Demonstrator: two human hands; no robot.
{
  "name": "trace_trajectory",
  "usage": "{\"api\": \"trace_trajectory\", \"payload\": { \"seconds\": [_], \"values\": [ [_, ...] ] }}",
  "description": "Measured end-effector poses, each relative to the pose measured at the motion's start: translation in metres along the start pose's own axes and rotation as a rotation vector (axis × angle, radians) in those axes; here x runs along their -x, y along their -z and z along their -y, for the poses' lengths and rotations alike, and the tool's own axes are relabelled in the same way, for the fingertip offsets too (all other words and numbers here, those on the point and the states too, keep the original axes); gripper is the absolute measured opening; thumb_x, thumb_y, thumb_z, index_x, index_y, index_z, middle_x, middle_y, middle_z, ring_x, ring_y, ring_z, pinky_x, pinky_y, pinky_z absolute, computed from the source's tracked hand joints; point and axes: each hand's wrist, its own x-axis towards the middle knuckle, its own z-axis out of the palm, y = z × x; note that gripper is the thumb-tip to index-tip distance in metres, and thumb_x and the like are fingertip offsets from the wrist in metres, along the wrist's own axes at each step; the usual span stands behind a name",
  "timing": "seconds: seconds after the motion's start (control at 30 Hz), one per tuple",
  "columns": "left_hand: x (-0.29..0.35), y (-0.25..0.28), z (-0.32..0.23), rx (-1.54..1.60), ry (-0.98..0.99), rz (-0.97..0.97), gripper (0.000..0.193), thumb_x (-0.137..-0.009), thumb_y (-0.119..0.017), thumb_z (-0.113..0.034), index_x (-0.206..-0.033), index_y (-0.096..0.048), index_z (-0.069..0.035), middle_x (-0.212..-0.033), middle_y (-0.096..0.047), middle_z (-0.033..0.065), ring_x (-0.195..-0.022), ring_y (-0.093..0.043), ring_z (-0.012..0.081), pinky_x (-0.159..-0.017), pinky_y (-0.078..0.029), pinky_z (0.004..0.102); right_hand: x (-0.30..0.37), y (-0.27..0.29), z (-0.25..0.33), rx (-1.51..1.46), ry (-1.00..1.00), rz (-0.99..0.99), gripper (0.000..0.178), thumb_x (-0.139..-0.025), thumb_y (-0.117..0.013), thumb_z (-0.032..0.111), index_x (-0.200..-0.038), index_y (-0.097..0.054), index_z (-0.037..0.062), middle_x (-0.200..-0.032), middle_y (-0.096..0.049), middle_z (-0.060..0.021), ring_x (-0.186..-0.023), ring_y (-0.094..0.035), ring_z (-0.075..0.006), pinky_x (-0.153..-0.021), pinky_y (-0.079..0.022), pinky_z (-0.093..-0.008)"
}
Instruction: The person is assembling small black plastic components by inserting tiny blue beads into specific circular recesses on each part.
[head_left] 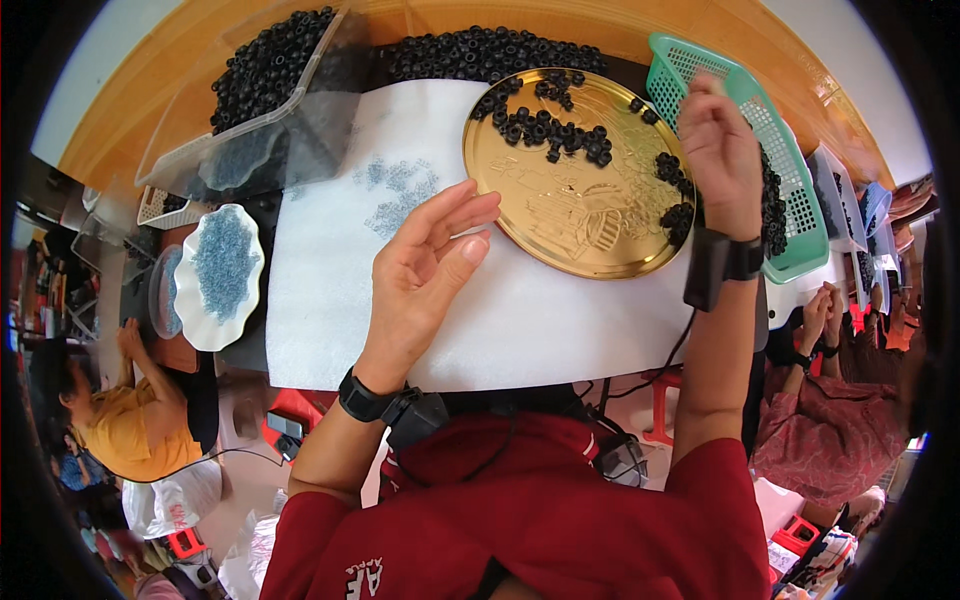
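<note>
My left hand (425,270) is raised over the white foam sheet (330,330), just left of the golden tray (590,262). Its fingers are stretched out loosely, the thumb stands apart from them, and nothing shows between. My right hand (722,150) is up at the tray's right rim, beside the green basket (805,215). Its fingers bend inward and their tips are smeared by motion, so whether they hold anything is unclear. Small round black parts (555,135) lie in groups on the tray. Tiny clear bluish pieces (400,190) are scattered on the foam.
A clear bin (290,115) of black parts stands at the back left, and a black heap (490,52) lies behind the tray. A white scalloped dish (250,275) holds more bluish pieces. People sit at left (150,420) and right (835,430).
</note>
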Motion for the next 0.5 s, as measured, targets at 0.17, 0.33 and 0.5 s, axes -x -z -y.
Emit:
{"api": "trace_trajectory", "payload": {
  "seconds": [0.17, 0.33, 0.5],
  "values": [
    [0.001, 0.004, -0.001, -0.021, 0.016, -0.031, 0.046, -0.093, -0.057, -0.016, -0.134, -0.045, 0.001, -0.123, -0.059, 0.02, -0.114, -0.058, 0.0275, -0.096, -0.046, 0.038, 0.008, -0.032, -0.041, 1.389, -0.22, 0.005, 0.023, -0.086, -0.065, 0.02, -0.097, -0.067, -0.0009, -0.078, -0.066, -0.0064, -0.07, -0.063, -0.0173, -0.064, -0.049, -0.0245],
    [0.0, 0.005, -0.001, -0.012, 0.051, -0.067, 0.042, -0.094, -0.056, -0.017, -0.131, -0.048, 0.001, -0.117, -0.063, 0.0188, -0.108, -0.062, 0.0265, -0.095, -0.047, 0.0367, 0.007, -0.008, -0.053, 2.015, -0.084, 0.161, 0.019, -0.075, -0.072, 0.015, -0.086, -0.069, -0.0001, -0.076, -0.067, -0.0142, -0.071, -0.065, -0.0225, -0.065, -0.051, -0.0309],
    [0.001, 0.005, -0.002, -0.014, 0.049, -0.07, 0.04, -0.094, -0.056, -0.017, -0.129, -0.05, 0.001, -0.115, -0.064, 0.0177, -0.105, -0.063, 0.0256, -0.094, -0.047, 0.0361, 0.01, -0.011, -0.054, 2.05, -0.074, 0.166, 0.019, -0.075, -0.072, 0.011, -0.087, -0.067, -0.0018, -0.077, -0.067, -0.0139, -0.073, -0.066, -0.0249, -0.066, -0.051, -0.0336]
  ]
}}
